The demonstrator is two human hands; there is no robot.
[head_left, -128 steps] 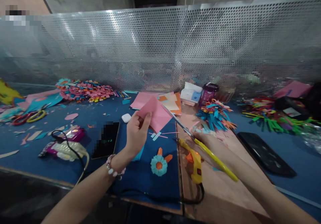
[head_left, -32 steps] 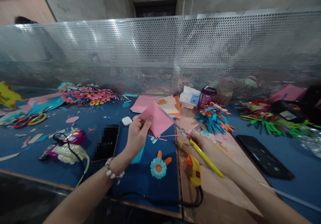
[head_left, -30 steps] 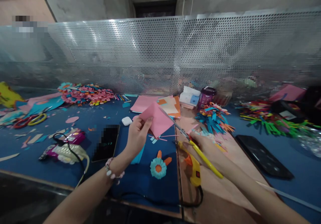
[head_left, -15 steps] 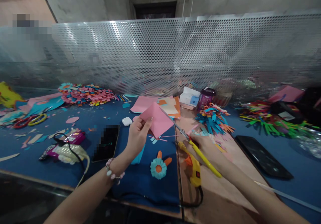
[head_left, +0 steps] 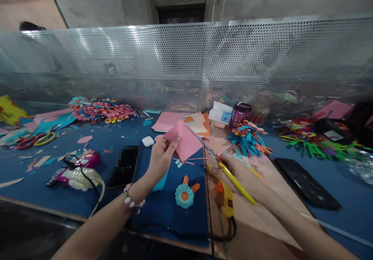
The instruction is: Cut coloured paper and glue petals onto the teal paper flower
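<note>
My left hand (head_left: 163, 154) pinches a creased pink paper sheet (head_left: 188, 143) by its left side, thumb on top, holding it up above the table. In my right hand (head_left: 233, 170) is a pair of yellow-handled scissors (head_left: 237, 184), fingers closed about the handles. The blades point up and left and lie along the sheet's upper right edge. Below the sheet, a light-blue paper flower (head_left: 184, 195) with an orange centre and two orange petals rests on the table. Close under my right hand lies a yellow glue gun (head_left: 226, 201) with an orange tip and black cord.
Phones lie left (head_left: 124, 167) and right (head_left: 307, 182). A purple glue gun (head_left: 81, 167) sits at left, beside paper scraps. Stacked coloured paper (head_left: 166, 121), a tissue pack (head_left: 220, 114) and paper-strip bundles (head_left: 249, 137) stand before a perforated metal screen (head_left: 175, 66).
The pink sheet and the scissors have shifted very slightly, with the blades still at the sheet's upper right edge. Both hands keep their holds.
</note>
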